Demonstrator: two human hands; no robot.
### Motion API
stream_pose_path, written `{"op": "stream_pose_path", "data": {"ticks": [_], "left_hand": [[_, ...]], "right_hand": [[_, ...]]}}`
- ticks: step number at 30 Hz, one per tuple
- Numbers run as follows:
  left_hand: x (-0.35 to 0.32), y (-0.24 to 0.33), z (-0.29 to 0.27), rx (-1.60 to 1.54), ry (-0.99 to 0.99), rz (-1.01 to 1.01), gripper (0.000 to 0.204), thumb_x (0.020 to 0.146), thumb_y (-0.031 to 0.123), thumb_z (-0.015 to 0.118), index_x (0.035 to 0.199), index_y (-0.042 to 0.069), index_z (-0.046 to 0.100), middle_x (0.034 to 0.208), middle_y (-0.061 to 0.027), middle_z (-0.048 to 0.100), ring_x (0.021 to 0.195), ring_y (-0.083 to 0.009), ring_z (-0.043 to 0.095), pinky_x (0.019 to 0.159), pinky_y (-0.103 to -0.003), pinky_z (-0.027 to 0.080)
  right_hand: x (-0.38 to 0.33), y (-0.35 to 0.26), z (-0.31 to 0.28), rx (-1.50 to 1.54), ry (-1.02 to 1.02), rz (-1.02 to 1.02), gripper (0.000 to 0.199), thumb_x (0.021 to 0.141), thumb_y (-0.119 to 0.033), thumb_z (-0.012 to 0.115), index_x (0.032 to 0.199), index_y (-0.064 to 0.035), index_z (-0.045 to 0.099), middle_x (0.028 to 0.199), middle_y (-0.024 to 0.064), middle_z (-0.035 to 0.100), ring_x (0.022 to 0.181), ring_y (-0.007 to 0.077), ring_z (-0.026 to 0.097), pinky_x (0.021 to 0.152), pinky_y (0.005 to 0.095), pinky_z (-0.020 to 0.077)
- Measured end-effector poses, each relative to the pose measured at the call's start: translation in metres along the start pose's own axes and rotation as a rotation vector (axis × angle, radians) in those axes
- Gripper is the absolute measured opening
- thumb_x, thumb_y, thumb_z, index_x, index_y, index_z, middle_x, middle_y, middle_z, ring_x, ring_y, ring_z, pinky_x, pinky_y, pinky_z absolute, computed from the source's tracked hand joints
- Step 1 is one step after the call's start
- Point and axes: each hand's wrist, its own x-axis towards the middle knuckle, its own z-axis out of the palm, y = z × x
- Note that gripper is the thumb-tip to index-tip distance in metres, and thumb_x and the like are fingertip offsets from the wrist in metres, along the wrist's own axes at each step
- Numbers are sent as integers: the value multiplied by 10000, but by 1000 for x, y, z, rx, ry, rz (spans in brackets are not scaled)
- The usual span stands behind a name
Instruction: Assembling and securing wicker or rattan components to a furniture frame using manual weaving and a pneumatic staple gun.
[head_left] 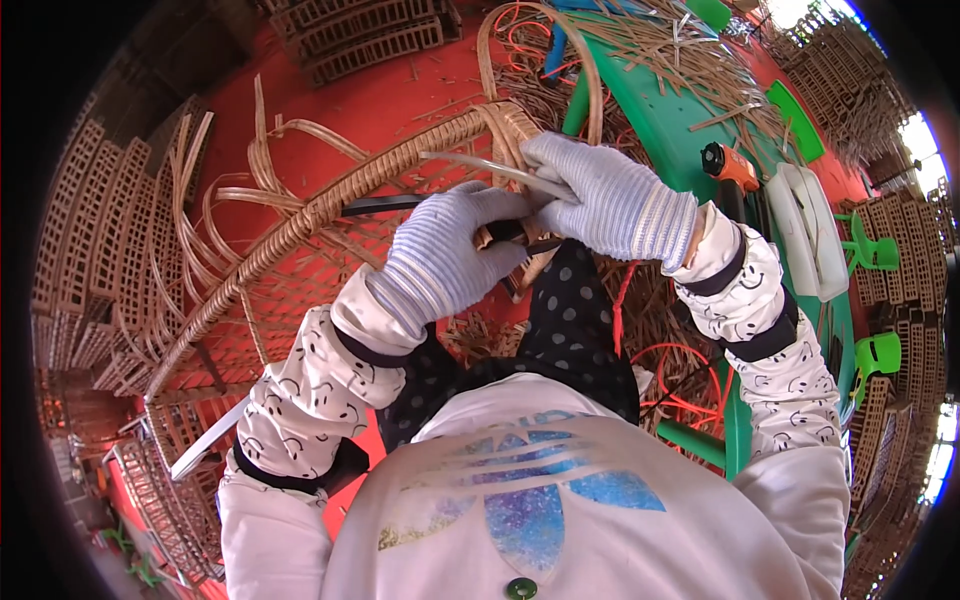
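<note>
A curved wicker frame (345,195) with a wrapped rim lies across my front, its brown strands sticking out at the far left. My right hand (610,195), in a striped glove, pinches a pale flat strip (495,170) that reaches left over the rim. Close beside it, my left hand (440,255), gloved alike, is closed around a dark object (505,231). Most of that object is hidden by the fingers, so its kind is unclear. A black bar (380,204) shows on the far side of the left hand. Both hands meet just below the rim's upper end.
On my right, a green table (660,110) bears loose brown strips (690,70), an orange and black power tool (728,165) and a white tray (808,230). Green chairs (875,245) stand beyond. Stacked woven frames (95,220) line the left side. Strip scraps lie on the red floor (370,90).
</note>
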Motion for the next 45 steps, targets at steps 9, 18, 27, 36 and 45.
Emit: {"op": "stream_pose_path", "data": {"ticks": [9,18,27,36,45], "left_hand": [[0,-8,1,-82,16,12,332,722,74,670,1035,-12,599,952,-141,614,892,-225,596,821,-317,447],[-3,-8,-2,-251,-32,-89,324,738,25,623,1053,-42,581,1011,-132,608,922,-170,575,839,-290,441],[7,-5,-18,194,-38,73,234,826,86,551,1039,-5,588,842,-140,642,773,-221,625,698,-295,479],[52,-33,9,-25,-93,-198,233,837,203,520,947,24,621,814,-210,621,747,-349,604,691,-384,472],[40,-34,-3,-751,-28,-554,241,815,152,620,1013,20,577,820,-63,648,651,-148,622,573,-275,502]], "right_hand": [[-1,-4,-4,29,-79,221,283,699,-236,660,814,-1,552,742,196,585,776,384,574,688,439,459],[4,-5,0,-70,-47,260,315,722,-301,660,815,-17,563,725,185,591,754,371,587,675,431,468],[17,-3,-5,-160,-161,211,379,695,-341,679,883,-28,580,781,176,602,786,344,593,709,416,465],[12,-6,-6,-88,-143,263,361,696,-333,669,882,-35,584,787,169,605,786,333,599,717,410,471],[12,-3,-5,-70,-138,252,385,699,-339,674,917,-32,592,806,177,608,791,335,602,716,406,478]]}}
